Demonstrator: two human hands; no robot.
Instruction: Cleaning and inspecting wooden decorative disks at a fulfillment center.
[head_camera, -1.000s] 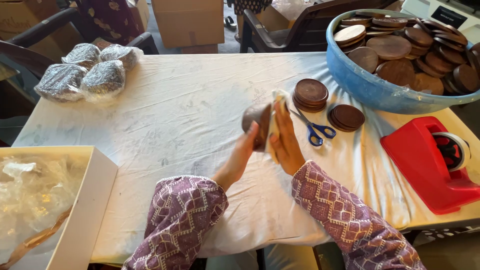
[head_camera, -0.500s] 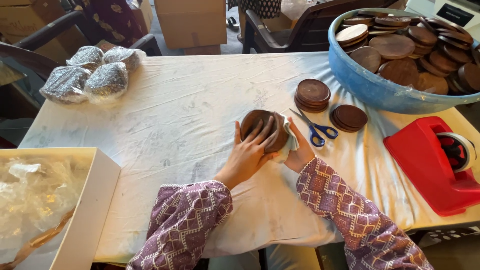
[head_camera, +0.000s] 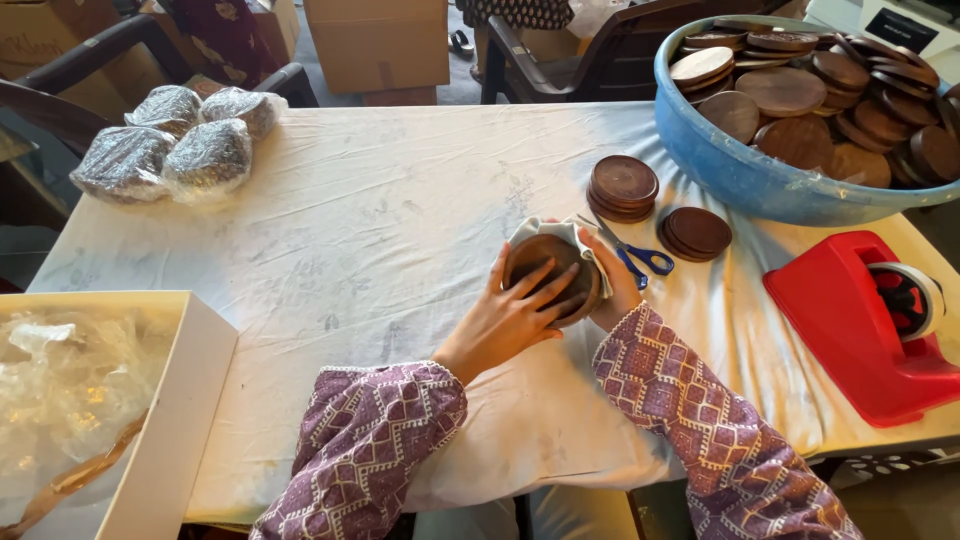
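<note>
A stack of round brown wooden discs (head_camera: 560, 262), partly wrapped in clear plastic film, rests on the white tablecloth (head_camera: 380, 250) at the middle. My left hand (head_camera: 510, 315) lies flat over the top disc with fingers spread. My right hand (head_camera: 618, 285) cups the stack's right side and presses the film against it. Blue-handled scissors (head_camera: 640, 258) lie just right of the stack.
Two short piles of discs (head_camera: 623, 187) (head_camera: 697, 232) sit behind the scissors. A blue tub (head_camera: 730, 165) of discs stands far right, a red tape dispenser (head_camera: 860, 325) near right. Three wrapped bundles (head_camera: 170, 145) lie far left. A white box (head_camera: 170, 400) with plastic is near left.
The stack was held up on edge between both hands; it now lies flat on the cloth with my left hand on top.
</note>
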